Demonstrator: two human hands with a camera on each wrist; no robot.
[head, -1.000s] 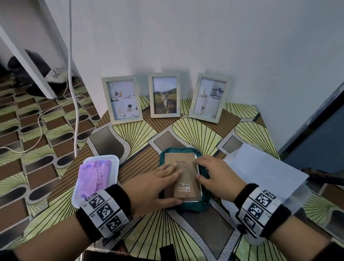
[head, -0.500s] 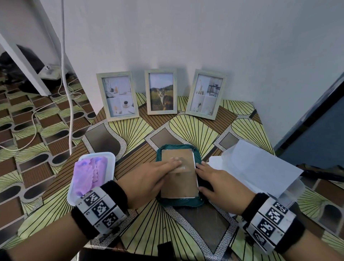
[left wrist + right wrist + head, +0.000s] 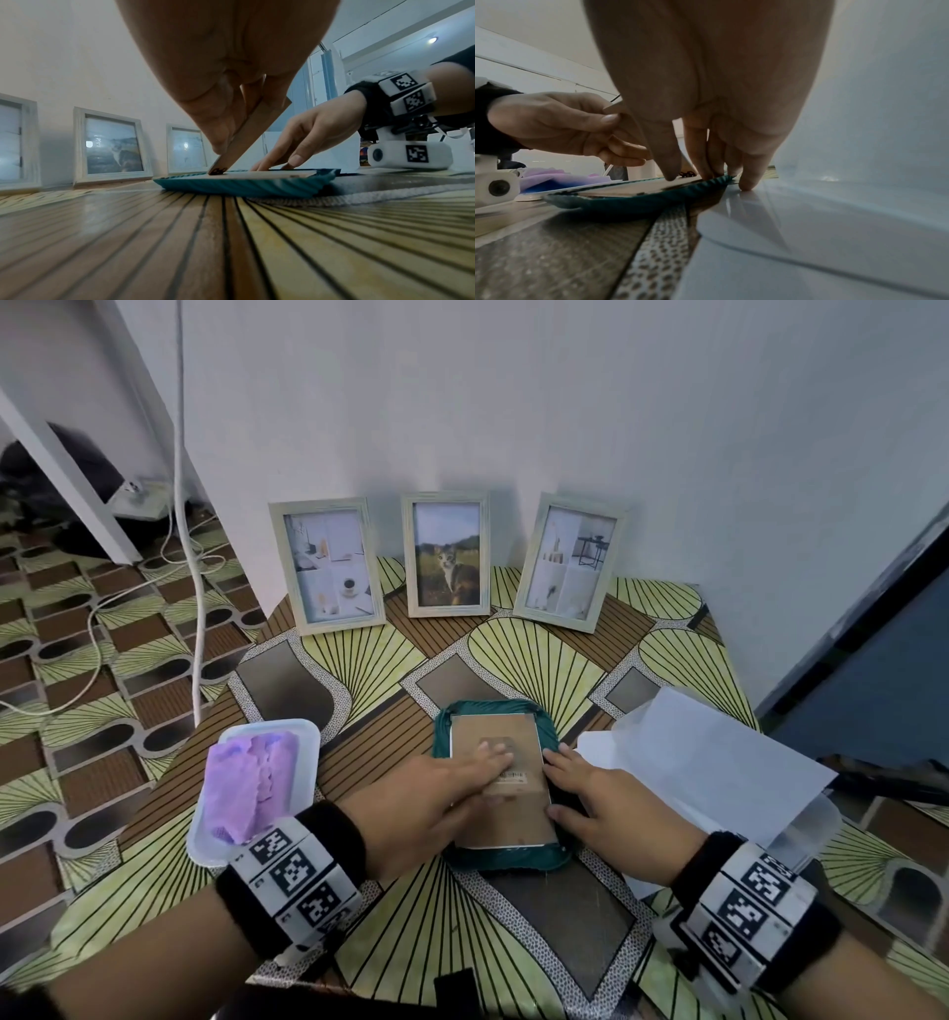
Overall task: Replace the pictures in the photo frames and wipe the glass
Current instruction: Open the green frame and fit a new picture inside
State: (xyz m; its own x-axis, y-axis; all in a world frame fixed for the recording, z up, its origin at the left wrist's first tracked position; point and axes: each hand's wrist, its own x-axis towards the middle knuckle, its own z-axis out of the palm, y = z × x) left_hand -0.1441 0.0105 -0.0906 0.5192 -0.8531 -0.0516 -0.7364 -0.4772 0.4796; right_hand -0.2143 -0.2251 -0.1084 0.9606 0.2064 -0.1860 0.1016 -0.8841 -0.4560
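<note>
A photo frame (image 3: 494,726) lies face down, brown backing up, on a teal cloth (image 3: 442,742) at the middle of the table. My left hand (image 3: 462,778) reaches over the backing; in the left wrist view its fingers and thumb pinch the frame's brown stand (image 3: 254,130), which is tilted up from its hinge. My right hand (image 3: 601,793) is at the frame's right edge, its straight fingertips (image 3: 748,182) pressing down on the frame's edge, the cloth and the table beside it. Three more frames (image 3: 447,554) with pictures stand against the wall.
A white tray (image 3: 308,742) with a purple cloth (image 3: 251,783) sits left of my left wrist. White sheets and a clear sleeve (image 3: 708,762) lie right of my right hand. White cables (image 3: 179,505) hang and trail on the floor at left.
My right hand slid from the frame's upper right corner down along its right edge. My left fingers moved up the backing to the stand. The view shifted slightly.
</note>
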